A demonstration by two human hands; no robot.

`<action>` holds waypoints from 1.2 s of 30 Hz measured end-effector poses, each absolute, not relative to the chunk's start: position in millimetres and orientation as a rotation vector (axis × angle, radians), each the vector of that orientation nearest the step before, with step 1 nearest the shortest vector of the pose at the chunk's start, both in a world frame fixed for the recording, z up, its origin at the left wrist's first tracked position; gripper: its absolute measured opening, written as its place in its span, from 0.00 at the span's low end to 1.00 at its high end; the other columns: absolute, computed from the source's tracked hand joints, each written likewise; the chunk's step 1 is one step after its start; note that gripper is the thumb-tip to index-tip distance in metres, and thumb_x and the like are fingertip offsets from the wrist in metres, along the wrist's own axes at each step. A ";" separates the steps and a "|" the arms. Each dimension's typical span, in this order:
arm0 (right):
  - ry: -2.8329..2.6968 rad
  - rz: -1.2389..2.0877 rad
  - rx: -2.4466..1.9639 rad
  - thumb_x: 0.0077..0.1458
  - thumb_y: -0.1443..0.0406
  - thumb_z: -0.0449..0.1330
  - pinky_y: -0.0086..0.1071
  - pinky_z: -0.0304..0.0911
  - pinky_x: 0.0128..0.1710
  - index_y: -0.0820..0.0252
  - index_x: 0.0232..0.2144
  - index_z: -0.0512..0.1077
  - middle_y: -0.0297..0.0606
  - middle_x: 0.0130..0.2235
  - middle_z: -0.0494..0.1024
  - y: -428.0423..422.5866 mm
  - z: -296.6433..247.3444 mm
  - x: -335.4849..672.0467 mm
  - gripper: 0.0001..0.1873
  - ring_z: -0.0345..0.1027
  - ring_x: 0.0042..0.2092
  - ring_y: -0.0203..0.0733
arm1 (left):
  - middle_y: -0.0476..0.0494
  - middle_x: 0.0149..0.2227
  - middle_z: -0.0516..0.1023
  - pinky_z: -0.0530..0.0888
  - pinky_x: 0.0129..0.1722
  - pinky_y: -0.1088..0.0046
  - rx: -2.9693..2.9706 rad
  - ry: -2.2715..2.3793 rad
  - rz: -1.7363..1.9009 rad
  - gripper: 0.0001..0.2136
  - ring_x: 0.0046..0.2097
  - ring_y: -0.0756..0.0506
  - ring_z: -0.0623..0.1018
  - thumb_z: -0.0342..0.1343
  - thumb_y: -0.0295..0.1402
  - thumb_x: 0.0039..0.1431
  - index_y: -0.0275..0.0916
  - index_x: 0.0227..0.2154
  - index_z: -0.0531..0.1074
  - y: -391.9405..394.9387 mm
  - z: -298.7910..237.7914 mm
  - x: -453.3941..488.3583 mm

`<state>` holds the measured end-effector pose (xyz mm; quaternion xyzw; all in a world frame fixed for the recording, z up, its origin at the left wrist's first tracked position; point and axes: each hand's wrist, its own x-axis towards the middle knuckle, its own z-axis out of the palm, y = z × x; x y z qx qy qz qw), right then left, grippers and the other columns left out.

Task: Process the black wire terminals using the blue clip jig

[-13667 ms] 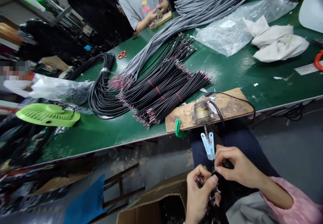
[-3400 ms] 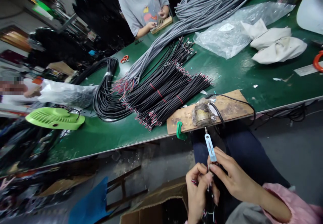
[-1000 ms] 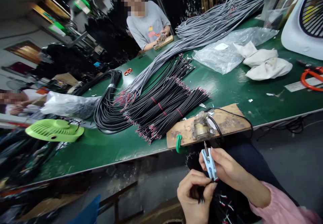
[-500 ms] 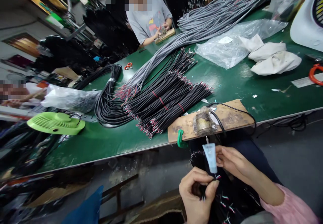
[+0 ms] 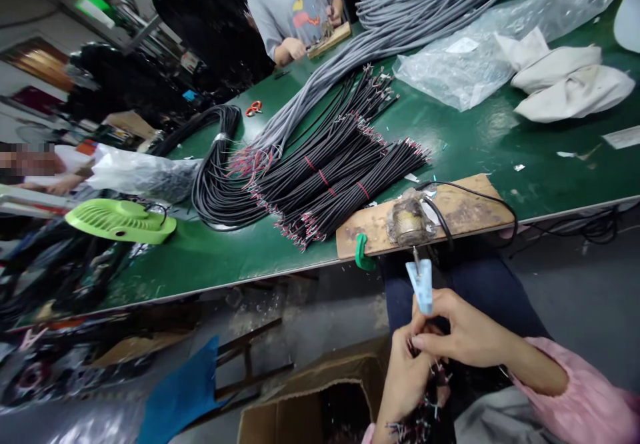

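My left hand (image 5: 405, 377) is closed round a bunch of short black cables with stripped red and white wire ends (image 5: 423, 412), low over my lap. My right hand (image 5: 463, 331) pinches at the top of that bunch, fingers pressed together on the wire ends. A light blue clip (image 5: 421, 284) hangs just above my right fingers, from a small taped device (image 5: 411, 221) on a wooden board (image 5: 465, 207). A green clamp (image 5: 361, 252) fixes the board to the table edge.
Bundles of black cables (image 5: 330, 177) and grey cables (image 5: 400, 24) lie on the green table (image 5: 210, 257). A green fan (image 5: 120, 219), plastic bag (image 5: 465, 64), white cloth (image 5: 570, 77) and red scissors (image 5: 255, 107) lie about. A person in grey (image 5: 295, 4) works opposite. An open cardboard box (image 5: 320, 397) stands below.
My hands have come together: the left rose to the right, which now pinches the wire ends under the blue clip. The view has tilted down and the box has come into sight.
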<state>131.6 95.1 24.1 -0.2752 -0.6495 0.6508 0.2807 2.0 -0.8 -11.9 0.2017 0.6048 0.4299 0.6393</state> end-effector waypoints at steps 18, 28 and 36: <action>-1.578 1.574 -0.735 0.63 0.61 0.59 0.38 0.62 0.41 0.60 0.31 0.77 0.39 0.31 0.76 85.7 14.8 149.6 0.12 0.67 0.36 0.44 | 0.58 0.10 0.60 0.60 0.10 0.86 0.507 1.030 1.261 0.13 0.09 0.59 0.55 0.60 0.40 0.59 0.37 0.26 0.70 -3.6 -4.0 5.2; -1.682 1.325 -0.851 0.62 0.69 0.58 0.39 0.58 0.40 0.59 0.30 0.73 0.37 0.31 0.76 77.8 24.2 151.5 0.08 0.66 0.34 0.42 | 0.61 0.11 0.61 0.61 0.11 0.87 0.507 1.120 1.320 0.10 0.10 0.60 0.57 0.63 0.37 0.57 0.39 0.27 0.69 -4.3 -5.5 4.9; -1.668 1.316 -0.909 0.60 0.71 0.56 0.37 0.57 0.36 0.59 0.27 0.69 0.35 0.28 0.71 74.0 22.1 146.5 0.09 0.63 0.32 0.42 | 0.62 0.11 0.58 0.61 0.11 0.88 0.474 1.084 1.331 0.11 0.10 0.61 0.55 0.62 0.38 0.58 0.39 0.26 0.69 -0.9 -3.1 4.6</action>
